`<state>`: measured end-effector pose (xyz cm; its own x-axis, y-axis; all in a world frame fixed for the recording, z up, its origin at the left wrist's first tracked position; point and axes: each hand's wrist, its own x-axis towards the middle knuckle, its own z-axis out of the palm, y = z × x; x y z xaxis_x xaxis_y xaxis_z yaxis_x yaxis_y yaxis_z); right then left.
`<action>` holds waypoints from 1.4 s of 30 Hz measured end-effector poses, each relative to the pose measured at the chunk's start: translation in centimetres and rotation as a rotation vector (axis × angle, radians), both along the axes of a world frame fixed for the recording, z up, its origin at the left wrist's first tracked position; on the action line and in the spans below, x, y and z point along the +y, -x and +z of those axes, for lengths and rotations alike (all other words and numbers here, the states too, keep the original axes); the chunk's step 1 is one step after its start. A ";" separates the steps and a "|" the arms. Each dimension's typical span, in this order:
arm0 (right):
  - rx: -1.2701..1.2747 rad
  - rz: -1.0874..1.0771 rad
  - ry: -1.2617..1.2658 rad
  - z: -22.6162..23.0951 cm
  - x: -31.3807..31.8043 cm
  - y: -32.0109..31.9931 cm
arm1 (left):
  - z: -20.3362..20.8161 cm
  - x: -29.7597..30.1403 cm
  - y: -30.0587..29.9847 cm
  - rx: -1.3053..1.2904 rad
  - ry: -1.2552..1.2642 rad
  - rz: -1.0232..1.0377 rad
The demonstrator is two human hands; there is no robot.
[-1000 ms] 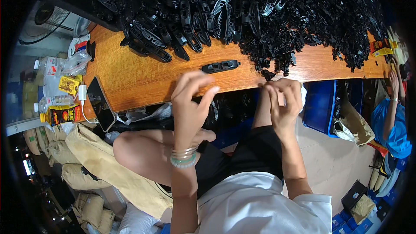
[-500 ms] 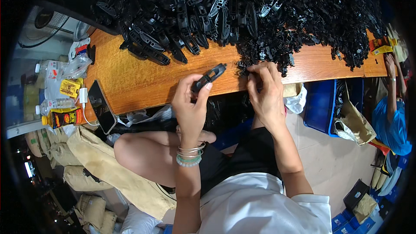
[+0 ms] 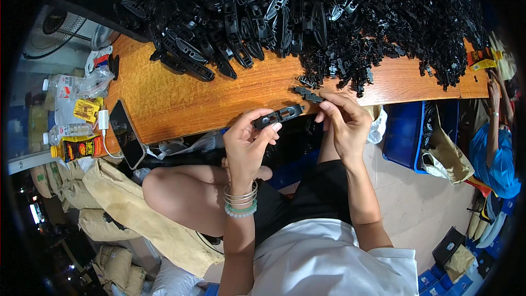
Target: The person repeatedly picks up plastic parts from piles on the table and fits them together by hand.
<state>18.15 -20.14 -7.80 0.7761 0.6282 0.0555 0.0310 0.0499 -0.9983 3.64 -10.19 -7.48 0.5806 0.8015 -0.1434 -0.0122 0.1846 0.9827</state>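
My left hand (image 3: 247,141) is closed on a long black plastic housing (image 3: 280,115) with a slot in its middle, held over the table's front edge. Between the thumb and fingers of my right hand (image 3: 346,123) is a small black plastic clip (image 3: 308,95), just above and to the right of the housing's end. The two parts are close but apart. Beyond my hands lies a heap of larger black housings (image 3: 235,27). To its right spreads a pile of small black clips (image 3: 394,27).
On the left of the wooden table (image 3: 164,98) are a phone (image 3: 127,134), a white charger (image 3: 104,119), bottles and packets. A blue crate (image 3: 404,134) stands below the edge at right. A co-worker in a blue shirt (image 3: 496,159) sits at far right.
My right hand has lifted a small clip from the pile and drawn it back toward me. My left hand has turned the housing flatter and brought it slightly right and nearer.
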 end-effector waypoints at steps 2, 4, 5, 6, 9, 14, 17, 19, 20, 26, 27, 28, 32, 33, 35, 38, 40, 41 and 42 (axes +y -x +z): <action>0.128 0.037 -0.011 0.8 -0.3 0.8 | 0.5 -0.3 -0.1 0.016 -0.003 -0.003; 0.253 0.071 -0.025 1.0 -0.4 1.3 | 0.6 -1.0 -0.5 0.030 -0.008 -0.009; 0.050 0.071 -0.028 0.9 -0.4 1.4 | 0.6 -1.5 -0.7 -0.014 -0.013 0.005; -0.153 0.070 -0.032 0.9 -0.4 1.6 | 0.6 -1.7 -0.8 -0.058 -0.018 0.017; -0.268 0.099 0.020 1.5 -0.7 1.4 | 1.6 -1.5 -0.5 -0.032 -0.026 -0.061; -0.607 0.153 0.050 1.9 -0.8 0.8 | 1.8 -1.1 0.1 0.000 0.025 -0.158; -0.755 0.154 0.104 2.0 -1.1 0.6 | 1.8 -1.1 -0.3 -0.049 0.097 -0.159; -0.525 0.274 0.049 2.2 -1.0 0.4 | 1.9 -1.1 -0.3 -0.050 -0.006 -0.130; -0.524 0.274 0.049 2.2 -1.1 0.5 | 1.9 -1.1 -0.2 -0.050 -0.006 -0.130; -0.215 0.317 0.056 1.5 -1.4 0.6 | 3.0 -0.3 -0.5 0.004 -0.098 -0.245; -0.216 0.313 0.055 1.1 -1.3 0.4 | 2.8 0.0 -0.6 -0.032 -0.053 -0.236; -0.191 0.314 0.041 0.4 -1.0 0.1 | 2.5 0.3 -0.8 -0.067 -0.008 -0.228; -0.858 -0.036 0.214 0.7 1.4 -0.6 | 1.4 3.3 -3.2 -0.059 0.002 0.010; -0.916 -0.053 0.218 0.4 1.9 -0.7 | 1.4 3.8 -4.4 -0.059 0.000 0.010; -0.962 -0.061 0.203 -0.1 2.4 -0.5 | 2.4 4.4 -7.0 -0.150 -0.244 0.053; -0.999 -0.062 0.172 -1.4 2.8 -0.5 | 2.4 5.8 -10.0 0.323 -0.993 0.159; -0.988 -0.039 0.090 -2.0 2.7 -0.8 | 3.4 5.9 -11.3 0.491 -1.054 0.121; -0.969 -0.009 0.038 -2.2 2.8 -1.0 | 3.7 5.9 -11.7 0.665 -1.112 0.086; -0.967 -0.011 0.038 -2.1 2.7 -1.1 | 3.6 6.1 -11.9 0.665 -1.114 0.084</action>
<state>19.22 -17.46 -9.93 0.4116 0.6353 0.6534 0.8403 0.0131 -0.5420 15.52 -4.14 -3.83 0.5983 0.7056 0.3797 0.5623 -0.7074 0.4283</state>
